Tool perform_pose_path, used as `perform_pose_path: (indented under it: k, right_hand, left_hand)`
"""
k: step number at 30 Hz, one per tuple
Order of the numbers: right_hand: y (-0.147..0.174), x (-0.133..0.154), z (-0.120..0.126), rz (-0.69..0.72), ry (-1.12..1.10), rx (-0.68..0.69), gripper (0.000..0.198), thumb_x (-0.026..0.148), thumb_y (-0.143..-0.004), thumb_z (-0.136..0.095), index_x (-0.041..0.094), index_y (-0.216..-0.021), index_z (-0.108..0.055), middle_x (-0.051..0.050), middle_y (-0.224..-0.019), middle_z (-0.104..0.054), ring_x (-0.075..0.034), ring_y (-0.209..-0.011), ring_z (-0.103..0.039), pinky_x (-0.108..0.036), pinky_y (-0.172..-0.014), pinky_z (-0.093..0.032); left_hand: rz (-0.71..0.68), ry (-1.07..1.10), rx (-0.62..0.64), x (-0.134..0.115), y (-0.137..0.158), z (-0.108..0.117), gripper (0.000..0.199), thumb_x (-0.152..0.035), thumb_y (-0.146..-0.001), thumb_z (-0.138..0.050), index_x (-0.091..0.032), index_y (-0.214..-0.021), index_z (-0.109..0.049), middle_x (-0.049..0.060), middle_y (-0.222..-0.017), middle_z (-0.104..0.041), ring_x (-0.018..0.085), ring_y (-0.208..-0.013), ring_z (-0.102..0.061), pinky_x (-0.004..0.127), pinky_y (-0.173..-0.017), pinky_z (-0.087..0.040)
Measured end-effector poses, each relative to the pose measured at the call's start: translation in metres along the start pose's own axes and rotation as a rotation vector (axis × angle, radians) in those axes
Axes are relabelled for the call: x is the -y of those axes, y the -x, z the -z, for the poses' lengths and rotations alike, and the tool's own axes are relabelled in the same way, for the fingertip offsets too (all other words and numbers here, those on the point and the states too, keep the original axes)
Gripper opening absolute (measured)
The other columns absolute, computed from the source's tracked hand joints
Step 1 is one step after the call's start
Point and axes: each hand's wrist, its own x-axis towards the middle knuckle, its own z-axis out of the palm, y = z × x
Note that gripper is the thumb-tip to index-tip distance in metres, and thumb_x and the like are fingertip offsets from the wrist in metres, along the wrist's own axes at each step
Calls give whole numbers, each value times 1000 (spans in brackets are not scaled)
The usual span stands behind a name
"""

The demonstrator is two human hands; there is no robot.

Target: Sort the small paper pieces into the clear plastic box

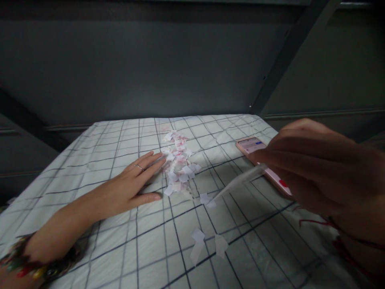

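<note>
My left hand (144,176) lies on the checked cloth with its fingers stretched out, a ring on one of them. Its fingertips touch the left edge of a loose heap of torn paper scraps (180,172), white with some pink marks. On the right, my right hand (313,168) is closed and blurred by motion. Held in it is a slim, pale, tapering strip (237,180) whose exact kind I cannot make out. The strip's narrow end reaches a small paper scrap (205,198) just right of the heap; whether it grips the scrap I cannot tell.
A phone (248,145) in a pink case, its screen lit, lies partly hidden behind my right hand. Nearer to me are two loose paper pieces (197,245). The white checked cloth (120,249) covers the table, and a dark grey panel (150,68) stands behind its far edge.
</note>
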Motion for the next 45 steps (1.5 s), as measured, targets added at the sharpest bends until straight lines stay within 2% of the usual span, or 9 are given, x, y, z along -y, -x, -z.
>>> perform_pose_path:
  k: [3, 7, 12, 17, 22, 28, 35, 39, 45]
  right_hand:
    - [-4, -3, 0, 76, -71, 13, 25, 7, -85, -46, 25, -101, -57, -1, -73, -63, -14, -63, -57, -36, -63, -47]
    - [-5, -6, 0, 8, 16, 1, 27, 6, -84, -47, 25, -100, -57, 0, -73, -61, -14, -61, -54, -35, -62, -44]
    - [-3, -8, -2, 17, 71, -2, 25, 6, -85, -46, 24, -99, -57, 0, -70, -60, -14, -61, -53, -35, -61, -43]
    - [-4, -6, 1, 43, -64, 43, 23, 6, -87, -46, 21, -99, -57, -2, -74, -62, -13, -63, -54, -35, -63, -45]
    - [-4, -1, 6, 5, -164, 12, 19, 10, -91, -44, 22, -96, -57, -1, -77, -60, -12, -69, -54, -34, -68, -47]
    - [-3, -1, 0, 110, -225, -47, 23, 7, -88, -43, 20, -100, -57, -2, -75, -61, -13, -69, -56, -35, -64, -47]
    - [-4, -4, -2, 21, -32, -7, 27, 3, -82, -49, 21, -100, -60, -2, -74, -62, -14, -63, -54, -36, -62, -44]
    - [-4, -5, -3, -7, -15, -4, 27, 2, -83, -47, 21, -99, -59, -2, -71, -59, -15, -63, -54, -36, -62, -43]
    - [-2, -8, -5, 27, -6, 22, 27, 4, -84, -46, 23, -99, -57, -1, -73, -60, -15, -63, -52, -36, -63, -44]
  left_hand:
    - [3, 2, 0, 0, 0, 0, 72, -54, -99, -41, -32, -154, 1, 9, -160, -16, 36, -143, -20, 54, -113, -28]
    - [-2, 10, -5, -1, 0, 2, 73, -54, -98, -42, -33, -154, -1, 8, -160, -16, 36, -142, -22, 52, -114, -28]
    - [4, 13, -1, 0, 0, 1, 71, -53, -99, -41, -33, -154, -2, 8, -160, -16, 35, -143, -21, 51, -114, -28]
    - [-5, -6, -4, 0, 0, -1, 70, -54, -100, -40, -31, -155, -4, 10, -160, -17, 35, -142, -22, 53, -113, -29]
    - [-36, -14, -24, -2, -1, 1, 66, -52, -100, -40, -29, -155, -10, 10, -159, -19, 35, -142, -25, 51, -113, -29]
    - [-29, -17, -29, -3, -1, 3, 67, -53, -100, -40, -29, -155, -10, 9, -159, -20, 36, -141, -26, 51, -112, -32]
    - [-34, -33, -22, 1, 1, -1, 67, -52, -100, -38, -28, -155, -9, 10, -159, -18, 35, -142, -22, 53, -112, -31]
    - [-25, -29, -20, 1, 2, -2, 65, -52, -100, -39, -28, -155, -11, 9, -160, -17, 35, -142, -23, 52, -111, -33]
    - [-68, -41, -66, -5, -1, 2, 57, -49, -101, -38, -28, -152, -23, 9, -158, -21, 33, -142, -25, 51, -112, -32]
